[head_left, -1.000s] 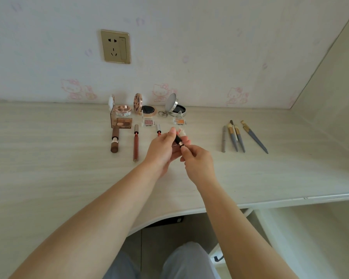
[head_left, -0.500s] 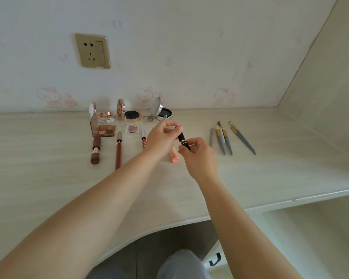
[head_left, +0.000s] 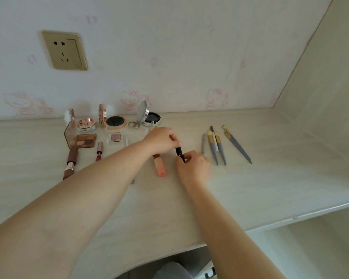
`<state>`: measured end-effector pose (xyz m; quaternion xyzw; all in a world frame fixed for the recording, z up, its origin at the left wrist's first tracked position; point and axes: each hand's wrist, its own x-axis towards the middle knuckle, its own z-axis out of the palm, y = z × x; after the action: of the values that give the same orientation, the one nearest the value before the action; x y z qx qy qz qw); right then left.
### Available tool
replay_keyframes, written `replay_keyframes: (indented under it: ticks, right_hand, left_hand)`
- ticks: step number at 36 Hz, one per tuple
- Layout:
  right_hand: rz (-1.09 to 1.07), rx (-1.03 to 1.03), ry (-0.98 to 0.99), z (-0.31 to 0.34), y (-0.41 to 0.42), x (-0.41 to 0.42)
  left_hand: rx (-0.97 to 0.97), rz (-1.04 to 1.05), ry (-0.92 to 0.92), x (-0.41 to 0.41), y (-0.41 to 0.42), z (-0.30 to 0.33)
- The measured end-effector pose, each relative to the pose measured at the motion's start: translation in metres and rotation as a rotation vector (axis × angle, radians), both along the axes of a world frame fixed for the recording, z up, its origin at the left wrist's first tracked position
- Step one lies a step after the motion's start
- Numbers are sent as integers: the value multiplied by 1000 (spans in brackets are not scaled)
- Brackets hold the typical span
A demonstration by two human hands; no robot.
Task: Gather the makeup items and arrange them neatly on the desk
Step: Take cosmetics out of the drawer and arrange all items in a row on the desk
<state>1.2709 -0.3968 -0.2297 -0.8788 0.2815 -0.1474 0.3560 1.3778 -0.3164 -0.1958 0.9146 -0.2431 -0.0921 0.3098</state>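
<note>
A small black lipstick tube (head_left: 179, 153) is pinched at its far end by my left hand (head_left: 161, 140) and at its near end by my right hand (head_left: 192, 168), low over the pale wooden desk (head_left: 270, 188). A peach-pink tube (head_left: 160, 168) lies on the desk just left of it, partly under my left wrist. Open compacts (head_left: 115, 122) stand along the wall, with an eyeshadow palette (head_left: 82, 139), a small blush pan (head_left: 115, 137), a brown lipstick (head_left: 70, 160) and a slim lip pencil (head_left: 99, 151) in rows in front.
Several grey-handled brushes (head_left: 218, 148) lie side by side right of my hands. A silver mirror compact (head_left: 149, 116) stands open by the wall. A gold wall socket (head_left: 66, 50) is above. A side panel rises at the right; the desk's front edge curves below.
Both hands have carried the black tube lower and a little right, toward the desk beside the brushes. The peach-pink tube now lies uncovered on the desk.
</note>
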Motion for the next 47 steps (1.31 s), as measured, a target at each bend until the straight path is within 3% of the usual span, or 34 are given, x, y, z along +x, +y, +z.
replay_keyframes:
  ticks: [15,37,43,47]
  right_hand:
    - [15,-184,91,-3,6,7]
    - [20,-251,145,1,8,7]
    - [24,-255,114,2,11,4]
    - [-38,-61,-93,7,0,-5]
  left_hand:
    - [72,45,-13,20,-2,-21]
    - [229,92,-237,19,1,-24]
    - [249,121,-316,15,0,-21]
    - [229,158,-453,14,0,-14]
